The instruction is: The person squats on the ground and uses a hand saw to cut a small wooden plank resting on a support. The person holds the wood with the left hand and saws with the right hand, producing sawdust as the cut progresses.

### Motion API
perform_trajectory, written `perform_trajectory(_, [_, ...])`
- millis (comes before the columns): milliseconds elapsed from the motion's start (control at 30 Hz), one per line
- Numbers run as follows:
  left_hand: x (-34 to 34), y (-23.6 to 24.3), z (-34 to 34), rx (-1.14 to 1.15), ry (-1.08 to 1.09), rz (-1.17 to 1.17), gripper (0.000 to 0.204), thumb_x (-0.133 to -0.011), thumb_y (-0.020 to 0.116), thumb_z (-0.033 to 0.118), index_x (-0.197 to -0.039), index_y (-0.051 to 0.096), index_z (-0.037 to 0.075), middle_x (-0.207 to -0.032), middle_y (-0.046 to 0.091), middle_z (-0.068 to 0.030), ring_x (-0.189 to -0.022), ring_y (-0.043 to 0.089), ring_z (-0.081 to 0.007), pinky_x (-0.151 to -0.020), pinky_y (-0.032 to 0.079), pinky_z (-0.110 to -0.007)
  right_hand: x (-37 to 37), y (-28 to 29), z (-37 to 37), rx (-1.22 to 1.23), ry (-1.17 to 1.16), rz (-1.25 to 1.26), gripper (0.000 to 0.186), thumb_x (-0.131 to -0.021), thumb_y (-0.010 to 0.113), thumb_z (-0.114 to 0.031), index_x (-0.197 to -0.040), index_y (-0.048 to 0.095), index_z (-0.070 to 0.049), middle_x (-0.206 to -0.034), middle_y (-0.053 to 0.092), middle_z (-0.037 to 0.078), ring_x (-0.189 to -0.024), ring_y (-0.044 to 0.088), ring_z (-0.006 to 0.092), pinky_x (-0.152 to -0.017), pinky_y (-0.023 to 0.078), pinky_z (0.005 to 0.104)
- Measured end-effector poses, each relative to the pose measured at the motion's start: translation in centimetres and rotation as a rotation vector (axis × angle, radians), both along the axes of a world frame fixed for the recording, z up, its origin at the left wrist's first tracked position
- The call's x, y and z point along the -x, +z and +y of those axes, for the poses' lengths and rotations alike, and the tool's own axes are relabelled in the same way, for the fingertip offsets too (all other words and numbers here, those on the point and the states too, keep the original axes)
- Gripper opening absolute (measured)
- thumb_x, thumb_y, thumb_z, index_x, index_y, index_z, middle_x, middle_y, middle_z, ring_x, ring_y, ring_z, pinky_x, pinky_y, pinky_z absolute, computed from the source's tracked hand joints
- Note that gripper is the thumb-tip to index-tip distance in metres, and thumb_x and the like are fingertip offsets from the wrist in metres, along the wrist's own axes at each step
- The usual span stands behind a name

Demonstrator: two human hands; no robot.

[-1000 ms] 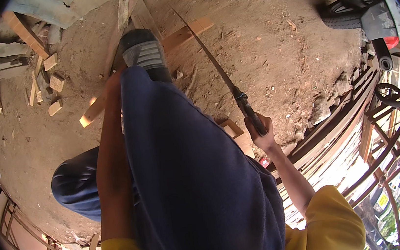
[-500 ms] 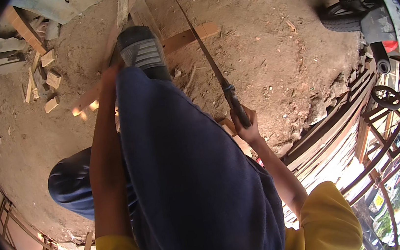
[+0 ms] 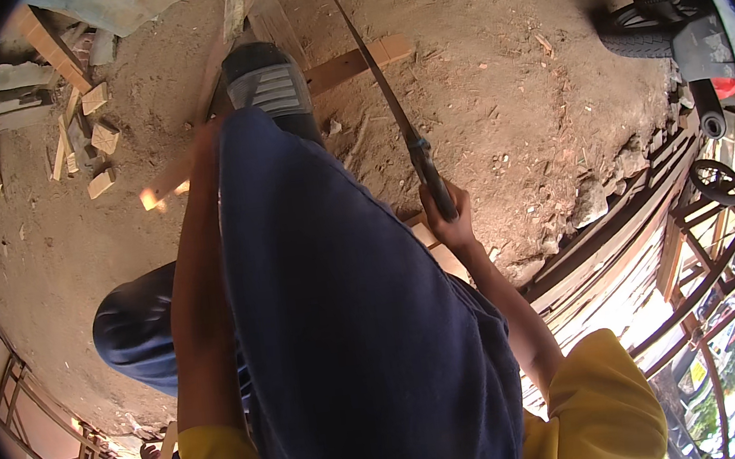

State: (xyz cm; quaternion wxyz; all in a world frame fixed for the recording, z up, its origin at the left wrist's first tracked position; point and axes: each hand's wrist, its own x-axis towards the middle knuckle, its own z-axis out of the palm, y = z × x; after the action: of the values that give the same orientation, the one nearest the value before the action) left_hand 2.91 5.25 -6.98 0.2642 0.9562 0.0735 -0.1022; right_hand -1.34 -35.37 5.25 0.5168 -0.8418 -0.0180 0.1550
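My right hand [image 3: 454, 217] is closed round the dark handle of a handsaw [image 3: 385, 91]. Its long, narrow blade tapers away toward the top and passes over the right end of a brown wooden plank [image 3: 349, 66]. That plank lies on the ground beneath my dark shoe [image 3: 265, 82], with its other end out to the left. My left arm reaches down beside my raised knee to my left hand [image 3: 208, 132], which is near the plank by the shoe. The knee and shadow hide its fingers, so its hold is not visible.
Offcuts [image 3: 104, 137] and boards lie on the dirt at the left. More timber crosses beyond my shoe. Stacked planks [image 3: 604, 239] line the right side, below a parked motorcycle [image 3: 680, 31]. Wooden frames [image 3: 715, 253] stand far right. Another person's hand [image 3: 150, 457] shows at the lower left.
The view has shifted slightly, so the surroundings sit a little to the right. The saw stays in my right hand at nearly the same angle. The other person's hand has risen a little.
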Motion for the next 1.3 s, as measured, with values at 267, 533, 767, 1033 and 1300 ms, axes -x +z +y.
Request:
perform_trajectory(267, [-1.0,-2.0,1.2,-0.02,0.016,-0.028,0.033,-0.084,0.052,0.021,-0.113,0.058,0.007,-0.101,0.064,-0.0202,-0.093,0.061,-0.0361,-0.08,0.048,-0.042,-4.0,1.5,1.8,-0.071,-0.03,0.075,0.02,-0.088,0.058,-0.015,-0.074,0.053,-0.001,-0.059,0.045,-0.002,-0.054,0.04,0.005,-0.047,0.033,0.0256])
perform_trajectory(533, [-0.4,-1.2,0.3,-0.013,0.025,-0.033,0.033,-0.084,0.052,0.02,-0.113,0.058,0.007,-0.101,0.064,-0.0199,-0.093,0.061,-0.0358,-0.08,0.048,-0.042,-2.4,0.4,1.4,-0.028,0.016,0.009,0.017,-0.087,0.057,-0.012,-0.075,0.054,0.0,-0.058,0.046,-0.001,-0.053,0.042,0.0059,-0.047,0.034,0.0268])
perform_trajectory(767, [-0.7,-2.1,0.5,-0.007,0.015,-0.032,0.033,-0.084,0.052,0.02,-0.113,0.058,0.008,-0.101,0.064,-0.0197,-0.094,0.061,-0.0356,-0.08,0.048,-0.042,0.4,0.8,-0.6,-0.012,0.013,-0.037,0.016,-0.087,0.057,-0.012,-0.076,0.055,0.0,-0.058,0.045,-0.001,-0.054,0.041,0.0062,-0.048,0.035,0.0272])
perform_trajectory(1033, [-0.9,-1.8,0.7,-0.014,0.012,-0.039,0.033,-0.083,0.052,0.019,-0.114,0.058,0.008,-0.101,0.064,-0.0194,-0.094,0.061,-0.0353,-0.08,0.048,-0.042,-4.7,0.2,3.1,-0.077,-0.008,0.041,0.02,-0.088,0.057,-0.013,-0.073,0.05,-0.002,-0.059,0.041,-0.004,-0.054,0.037,0.0039,-0.046,0.03,0.0253])
perform_trajectory(1300, [0.0,-1.7,0.5,0.004,0.02,-0.027,0.033,-0.083,0.052,0.019,-0.114,0.058,0.008,-0.101,0.064,-0.0192,-0.094,0.061,-0.035,-0.08,0.048,-0.042,1.8,0.7,-1.9,0.009,0.046,-0.127,0.015,-0.087,0.056,-0.01,-0.078,0.055,0.001,-0.059,0.048,0.002,-0.055,0.045,0.0087,-0.049,0.037,0.0284])
